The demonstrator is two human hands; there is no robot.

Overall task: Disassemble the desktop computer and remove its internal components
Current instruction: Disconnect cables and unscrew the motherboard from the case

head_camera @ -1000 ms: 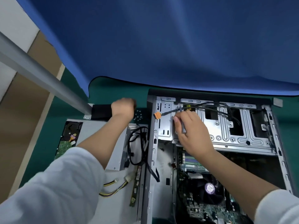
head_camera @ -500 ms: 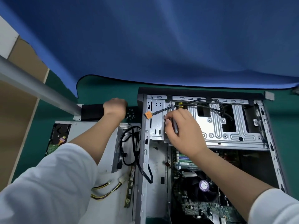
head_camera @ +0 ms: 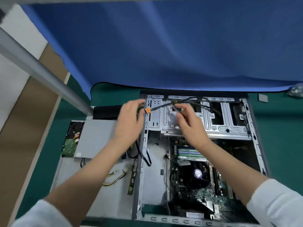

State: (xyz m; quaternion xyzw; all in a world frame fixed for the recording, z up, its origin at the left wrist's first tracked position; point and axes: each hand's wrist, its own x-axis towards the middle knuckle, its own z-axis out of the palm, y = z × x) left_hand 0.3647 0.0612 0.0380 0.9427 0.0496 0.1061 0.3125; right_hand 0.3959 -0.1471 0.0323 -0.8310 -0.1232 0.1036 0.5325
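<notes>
Head view shows the open desktop case (head_camera: 195,154) lying on its side on the green mat (head_camera: 278,128), and the step in hand appears to be freeing the black cable (head_camera: 193,99) that arcs over the stamped steel drive cage (head_camera: 218,125). The right hand (head_camera: 188,122) pinches something thin and grey above the cage, too blurred to name; the left hand (head_camera: 129,118) hovers with fingers spread and relaxed, just beside the cable's orange connector (head_camera: 147,110). I would take the hard plastic connector, not the limp rubbery cord, and feed it out clear of the cage's sharp punched edges. Deeper in sit the motherboard (head_camera: 205,194) and its round black cooler fan (head_camera: 197,174). Left of the case lies a grey metal box (head_camera: 96,136) with a hard drive (head_camera: 72,138) beside it.
</notes>
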